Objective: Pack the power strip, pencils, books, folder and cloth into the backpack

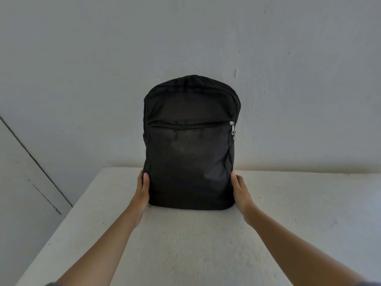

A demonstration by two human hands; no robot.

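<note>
Backpack [190,145] stands upright near the worktop's [185,244] far edge, and it's gripped low on both sides: left hand [143,188] one flank, right hand [239,190] the other.

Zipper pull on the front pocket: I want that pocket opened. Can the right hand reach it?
Probably yes: the zipper pull hangs exposed at the backpack's right edge, above the right hand holding its side, with nothing between them.

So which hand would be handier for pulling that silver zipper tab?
Probably the right hand: it grips the backpack just below the zipper pull on that edge. The left hand grips the opposite side.
</note>
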